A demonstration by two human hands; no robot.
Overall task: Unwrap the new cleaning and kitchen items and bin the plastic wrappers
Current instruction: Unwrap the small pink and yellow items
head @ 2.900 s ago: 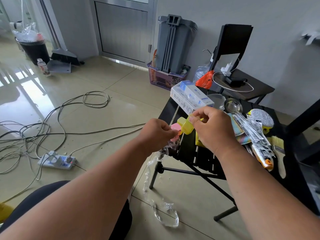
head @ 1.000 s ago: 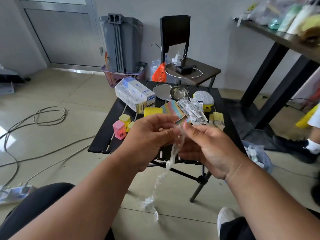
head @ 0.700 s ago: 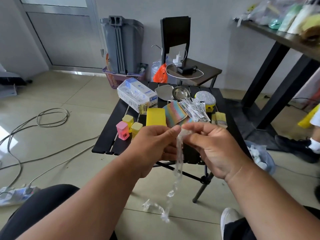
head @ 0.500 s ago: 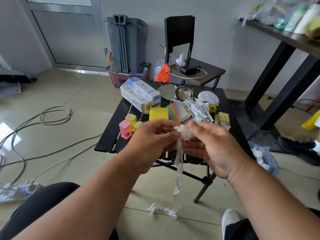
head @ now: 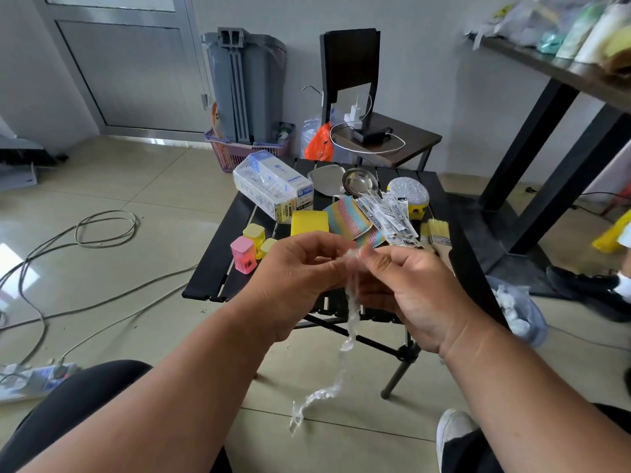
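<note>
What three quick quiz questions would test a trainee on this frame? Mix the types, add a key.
1. True or false: the plastic wrapper hangs from both hands, left hand and right hand.
2. Which small box stands nearest the table's front-left edge? A) pink box B) blue C) green
3. Fill in: the waste bag sits on the ____ right of the table.

Key: 1 true; 2 A; 3 floor.

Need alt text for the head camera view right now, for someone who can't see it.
Both hands, left hand and right hand, pinch a twisted clear plastic wrapper that dangles toward the floor, in front of a small black table crowded with kitchen and cleaning items.
</note>
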